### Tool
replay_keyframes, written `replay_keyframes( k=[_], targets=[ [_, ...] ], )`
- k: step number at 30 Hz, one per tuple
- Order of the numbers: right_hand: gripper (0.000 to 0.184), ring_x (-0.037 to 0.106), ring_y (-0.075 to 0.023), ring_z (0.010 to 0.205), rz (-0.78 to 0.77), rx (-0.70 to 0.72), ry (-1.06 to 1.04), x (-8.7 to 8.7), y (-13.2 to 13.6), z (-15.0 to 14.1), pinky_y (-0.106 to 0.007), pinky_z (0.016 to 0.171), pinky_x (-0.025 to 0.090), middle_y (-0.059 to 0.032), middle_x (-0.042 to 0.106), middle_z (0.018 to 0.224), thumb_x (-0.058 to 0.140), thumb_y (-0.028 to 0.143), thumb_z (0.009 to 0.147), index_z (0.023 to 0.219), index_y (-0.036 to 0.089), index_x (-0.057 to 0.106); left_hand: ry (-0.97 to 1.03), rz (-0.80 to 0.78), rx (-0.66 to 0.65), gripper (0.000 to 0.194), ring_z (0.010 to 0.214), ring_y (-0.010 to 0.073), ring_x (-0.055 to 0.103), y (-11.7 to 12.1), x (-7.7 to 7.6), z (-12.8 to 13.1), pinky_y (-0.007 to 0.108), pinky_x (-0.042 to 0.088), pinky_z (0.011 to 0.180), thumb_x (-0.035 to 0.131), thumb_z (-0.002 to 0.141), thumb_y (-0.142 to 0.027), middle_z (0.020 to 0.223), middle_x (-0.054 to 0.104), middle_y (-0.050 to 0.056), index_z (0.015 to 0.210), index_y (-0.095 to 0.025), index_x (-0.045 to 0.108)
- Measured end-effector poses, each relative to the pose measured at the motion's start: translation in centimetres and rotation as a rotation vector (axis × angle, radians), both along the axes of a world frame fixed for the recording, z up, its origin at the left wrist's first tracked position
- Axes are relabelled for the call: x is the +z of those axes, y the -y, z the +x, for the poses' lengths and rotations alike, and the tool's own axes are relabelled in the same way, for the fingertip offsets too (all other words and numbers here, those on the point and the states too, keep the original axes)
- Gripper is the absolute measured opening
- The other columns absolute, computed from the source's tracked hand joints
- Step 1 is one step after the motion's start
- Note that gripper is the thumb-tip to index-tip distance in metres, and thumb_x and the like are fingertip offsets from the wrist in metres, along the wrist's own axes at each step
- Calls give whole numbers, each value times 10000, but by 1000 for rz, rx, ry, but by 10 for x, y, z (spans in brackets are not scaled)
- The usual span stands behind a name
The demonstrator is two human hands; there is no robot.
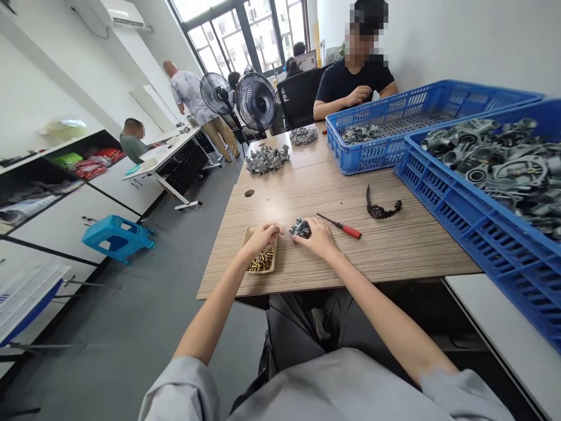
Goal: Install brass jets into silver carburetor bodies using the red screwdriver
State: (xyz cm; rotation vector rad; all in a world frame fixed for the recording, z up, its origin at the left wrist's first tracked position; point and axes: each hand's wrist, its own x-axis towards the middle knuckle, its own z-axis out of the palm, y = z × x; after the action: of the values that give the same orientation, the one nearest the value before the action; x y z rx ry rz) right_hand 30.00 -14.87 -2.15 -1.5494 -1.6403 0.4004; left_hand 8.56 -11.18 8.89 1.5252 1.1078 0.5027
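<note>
My right hand (pixel 321 237) is wrapped around a small grey metal casting (pixel 300 228) that rests on the wooden table. Just left of it, my left hand (pixel 264 237) hovers over a tan tray (pixel 273 266) of small brass-coloured fittings (pixel 262 261). The fingers of that hand are pinched together, and whatever is between them is too small to make out. Close to my right hand lies a screwdriver (pixel 348 230) with a red handle and a dark shaft. A black wristwatch (pixel 380 210) sits farther right on the tabletop.
Blue crates (pixel 432 181) full of metal castings line the table's right side. A heap of castings (pixel 266 159) and a round container of parts (pixel 303 135) stand farther back. Across the table sits a person (pixel 355 88). Fans (pixel 256 102) and a blue stool (pixel 116 234) are beyond the left edge.
</note>
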Motion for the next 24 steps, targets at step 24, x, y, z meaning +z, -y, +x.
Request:
replay_keyframes(
  k=[24],
  targets=[
    [538,777,-268,919,-148,166,-1202,2,-12,21,-441,861,669,-118,812,962,389,678,1106,999,242,686,-106,557,24,289,870,159,641,13,15,36,267,500,750,700,935,-439,1073,769,85,1060,-178,710]
  ],
)
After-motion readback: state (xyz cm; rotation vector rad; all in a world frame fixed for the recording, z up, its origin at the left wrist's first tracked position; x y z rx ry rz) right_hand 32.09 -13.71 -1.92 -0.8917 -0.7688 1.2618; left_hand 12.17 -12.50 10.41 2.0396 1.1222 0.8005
